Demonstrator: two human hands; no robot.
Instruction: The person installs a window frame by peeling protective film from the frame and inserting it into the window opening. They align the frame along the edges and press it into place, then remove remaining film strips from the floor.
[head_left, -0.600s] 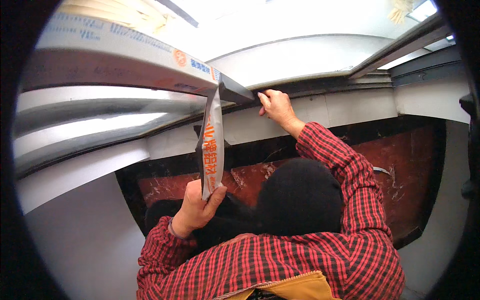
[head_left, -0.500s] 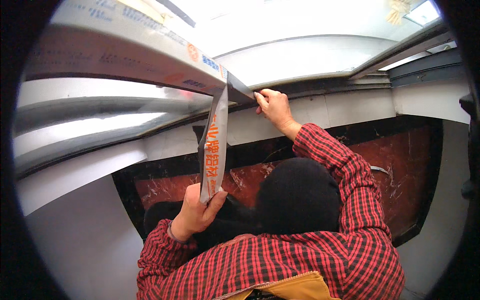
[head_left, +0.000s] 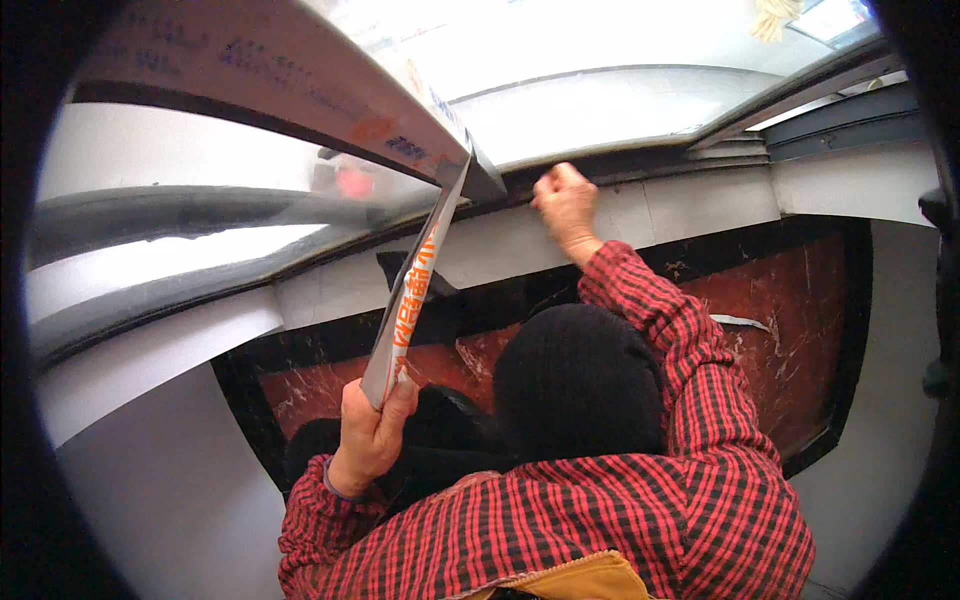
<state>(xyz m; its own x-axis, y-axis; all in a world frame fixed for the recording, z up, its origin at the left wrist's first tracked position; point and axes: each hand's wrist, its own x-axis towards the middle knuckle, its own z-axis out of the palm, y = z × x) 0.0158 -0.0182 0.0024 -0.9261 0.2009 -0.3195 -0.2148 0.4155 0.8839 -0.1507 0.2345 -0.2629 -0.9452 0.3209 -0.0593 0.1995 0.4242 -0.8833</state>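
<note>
My left hand (head_left: 370, 430) is closed on the free lower end of a strip of protective film (head_left: 415, 285), pale with orange print. The strip runs taut and slanted up to the end of a film-covered window frame bar (head_left: 300, 85), where it is still attached. Beside that point, the bar's end shows bare dark metal (head_left: 487, 180). My right hand (head_left: 567, 205), fingers curled closed, is just right of the bar's end, over the pale sill's edge. Whatever it holds, if anything, is hidden by the fingers.
Dark window track (head_left: 640, 160) runs along the pale sill (head_left: 640, 212). Below lies a red marble floor panel (head_left: 790, 300) with a black border and a thin white strip (head_left: 742, 321) on it. A dark scrap (head_left: 425, 280) hangs by the sill. My knee (head_left: 575, 385) is in front of me.
My left hand has moved left and slightly down, pulling the film strip into a slant. My right hand has come off the bar's end and shifted right, its fingers now curled.
</note>
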